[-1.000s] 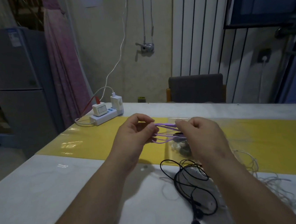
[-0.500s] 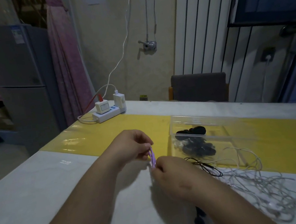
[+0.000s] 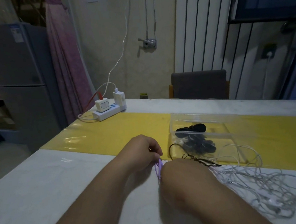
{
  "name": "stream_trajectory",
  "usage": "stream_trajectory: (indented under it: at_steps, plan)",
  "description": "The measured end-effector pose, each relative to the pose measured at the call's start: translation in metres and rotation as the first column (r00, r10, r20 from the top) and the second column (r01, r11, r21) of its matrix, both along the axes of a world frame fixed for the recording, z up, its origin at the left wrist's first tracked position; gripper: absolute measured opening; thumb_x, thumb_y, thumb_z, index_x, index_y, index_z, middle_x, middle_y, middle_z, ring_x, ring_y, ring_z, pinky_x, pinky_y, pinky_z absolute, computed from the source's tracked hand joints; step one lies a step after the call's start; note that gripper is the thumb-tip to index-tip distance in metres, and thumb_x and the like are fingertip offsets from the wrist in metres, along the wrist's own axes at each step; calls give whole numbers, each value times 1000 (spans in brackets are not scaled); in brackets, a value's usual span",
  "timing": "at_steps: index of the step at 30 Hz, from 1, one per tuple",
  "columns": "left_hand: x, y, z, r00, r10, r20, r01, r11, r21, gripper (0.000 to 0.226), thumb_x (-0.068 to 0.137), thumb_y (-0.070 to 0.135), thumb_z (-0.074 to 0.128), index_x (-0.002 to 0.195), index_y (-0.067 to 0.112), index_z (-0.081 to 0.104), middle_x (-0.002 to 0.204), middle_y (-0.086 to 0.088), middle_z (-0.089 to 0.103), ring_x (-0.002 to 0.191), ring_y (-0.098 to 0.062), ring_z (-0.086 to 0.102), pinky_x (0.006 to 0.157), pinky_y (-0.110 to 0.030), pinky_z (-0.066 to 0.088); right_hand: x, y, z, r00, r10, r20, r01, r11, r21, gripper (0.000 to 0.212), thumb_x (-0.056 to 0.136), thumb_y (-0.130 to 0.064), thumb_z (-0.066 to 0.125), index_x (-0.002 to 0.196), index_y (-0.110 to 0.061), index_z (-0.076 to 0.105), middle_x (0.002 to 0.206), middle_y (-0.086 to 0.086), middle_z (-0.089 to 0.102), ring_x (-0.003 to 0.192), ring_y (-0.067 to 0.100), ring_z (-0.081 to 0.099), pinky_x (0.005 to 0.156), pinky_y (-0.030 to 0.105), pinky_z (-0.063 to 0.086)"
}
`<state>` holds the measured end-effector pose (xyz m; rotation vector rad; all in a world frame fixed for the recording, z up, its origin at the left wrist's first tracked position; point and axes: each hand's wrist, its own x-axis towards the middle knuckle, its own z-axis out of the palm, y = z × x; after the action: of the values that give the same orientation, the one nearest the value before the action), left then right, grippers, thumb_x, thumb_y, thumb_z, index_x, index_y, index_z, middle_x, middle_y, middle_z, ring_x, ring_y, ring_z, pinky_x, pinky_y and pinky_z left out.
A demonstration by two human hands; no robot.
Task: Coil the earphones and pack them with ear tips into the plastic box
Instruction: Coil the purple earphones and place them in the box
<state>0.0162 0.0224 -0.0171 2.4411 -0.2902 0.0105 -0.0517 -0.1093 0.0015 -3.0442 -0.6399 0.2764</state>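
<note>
1. I see both hands low, close to the near part of the table (image 3: 42, 186). A second ago they were raised further away, in front of the plastic box (image 3: 206, 119), which now shows whole.
2. The purple earphones (image 3: 158, 168) are a narrow bundle of loops standing between the two hands. A second ago the loops were stretched sideways from hand to hand; since half a second ago little has changed.
3. My left hand (image 3: 144, 152) has thumb and fingertips pinched on the far end of the bundle.
4. My right hand (image 3: 180, 179) shows only its back, right against the near end of the loops. Its fingers are hidden, so I cannot tell whether they are clamped on the cable.
5. The box sits on the yellow strip (image 3: 127, 130), right of the hands and further off, with black pieces (image 3: 196, 143) in it, too small to make out.
6. A black cable (image 3: 194, 159) runs from in front of the box to just beside the right hand.
7. A tangle of white earphones (image 3: 260, 182) lies on the table to the right.
8. A power strip (image 3: 107, 113) sits at the far left corner, as before.
</note>
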Motion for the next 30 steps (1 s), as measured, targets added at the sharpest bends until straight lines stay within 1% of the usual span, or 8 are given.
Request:
stream_trajectory:
  at_steps: [3, 8, 10, 14, 18, 23, 27, 30]
  plan:
    - [1, 1, -1, 1000, -18, -6, 18, 1000, 12, 11, 83, 10, 69, 79, 20, 73, 73, 3, 72, 63, -5, 66, 54, -11, 46, 2, 0, -1, 1000, 4, 16, -5, 1000, 16, 10, 99, -14, 43, 104, -22, 46, 78, 10, 36, 94, 21, 48, 76, 26, 26]
    - [0, -5, -2, 996, -82, 45, 79, 994, 73, 17, 81, 11, 68, 74, 27, 69, 80, 4, 69, 75, -11, 63, 61, -20, 44, -6, -12, 20, 968, -98, 231, 79, 993, 90, 22, 85, -17, 62, 107, -17, 66, 76, 4, 44, 70, 24, 48, 67, 27, 36]
    - [-1, -8, -3, 993, -101, 62, 94, 991, 100, 17, 81, 9, 67, 73, 24, 66, 82, 4, 65, 78, -14, 59, 61, -21, 42, -5, -12, 22, 946, -153, 286, 119, 984, 131, 22, 87, -22, 62, 108, -19, 68, 85, 4, 58, 78, 25, 59, 65, 27, 38]
    - [-4, -14, -2, 990, -95, 106, 88, 994, 71, 11, 79, 9, 70, 88, 10, 75, 100, -1, 58, 83, -11, 53, 67, -15, 40, 10, -11, 10, 967, -175, 186, 147, 977, 154, 26, 85, -14, 60, 108, -16, 70, 95, 8, 69, 90, 27, 67, 65, 28, 41]
    - [-11, -19, 3, 999, -38, 25, 38, 999, -20, 12, 79, 6, 70, 88, 13, 75, 84, 2, 62, 62, 1, 55, 53, -8, 38, 18, -10, -6, 981, -136, 139, 117, 984, 137, 33, 85, -17, 60, 116, -12, 67, 103, 11, 69, 97, 29, 65, 66, 29, 41]
    - [-21, -19, 4, 997, 66, -47, -73, 982, -174, 10, 87, 17, 68, 92, 22, 75, 73, 3, 68, 62, -10, 58, 51, -18, 43, 11, -16, 2, 984, -145, 106, 118, 966, 229, 30, 87, -13, 58, 116, -13, 67, 104, 12, 70, 98, 29, 66, 67, 28, 44]
    - [-30, -24, -8, 992, 118, 32, -116, 992, -51, 8, 86, 30, 66, 88, 34, 73, 83, 1, 70, 80, -15, 65, 63, -25, 43, -5, -31, 7, 971, -208, 119, 138, 891, 433, 16, 84, -17, 60, 93, -18, 73, 87, 8, 71, 80, 24, 65, 61, 26, 45]
    - [-35, -34, -16, 986, 149, 73, -153, 988, 39, 24, 87, 35, 64, 110, 36, 71, 103, 0, 70, 92, -19, 64, 71, -27, 45, -16, -47, 13, 939, -292, 181, 165, 845, 509, 15, 88, -22, 59, 90, -21, 73, 87, 4, 70, 77, 19, 60, 58, 25, 39]
